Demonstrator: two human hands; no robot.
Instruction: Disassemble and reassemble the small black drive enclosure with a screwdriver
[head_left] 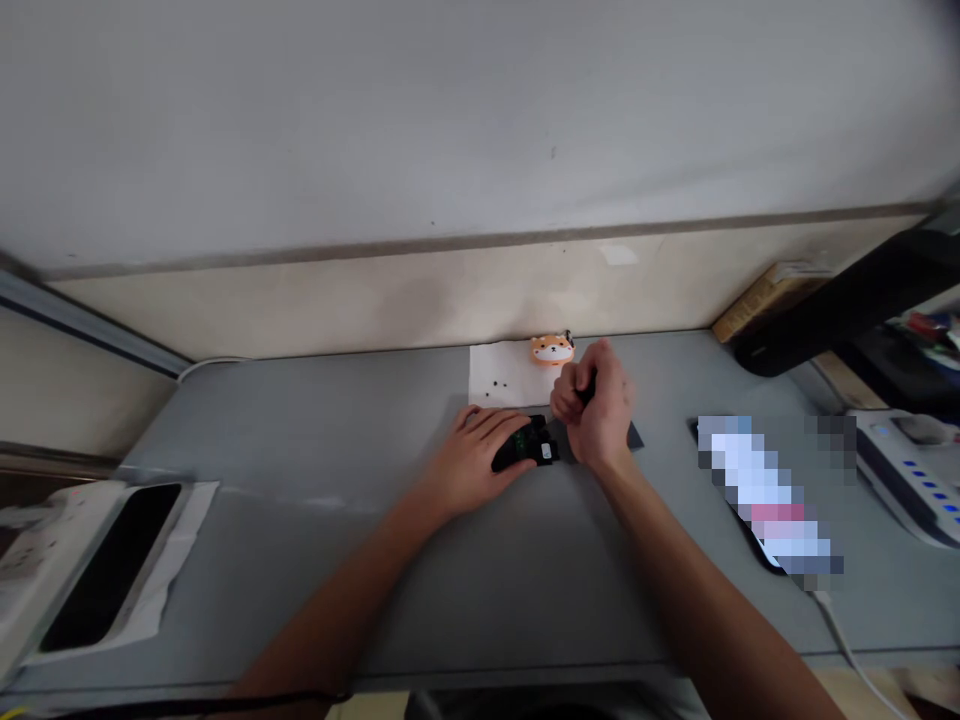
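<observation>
My left hand (474,455) lies over a small black device (546,450) on the desk, fingers curled across its left part and thumb along its near edge. Green circuit board and a white label show on the device; its exact kind is unclear. Just to its right, my right hand (606,412) is closed in a fist around a dark object (589,386), mostly hidden by the fingers. From behind that wrist a flat dark grey piece (636,438) sticks out. Beyond the hands, several tiny dark parts, perhaps screws (495,383), rest on a white paper sheet (487,362).
An orange dog-face case (553,350) sits on the paper's far right. To the right are a phone (765,510) on a cable and a white power strip (900,470). Another phone (112,565) lies at the left. A wall rises behind the grey desk (322,560).
</observation>
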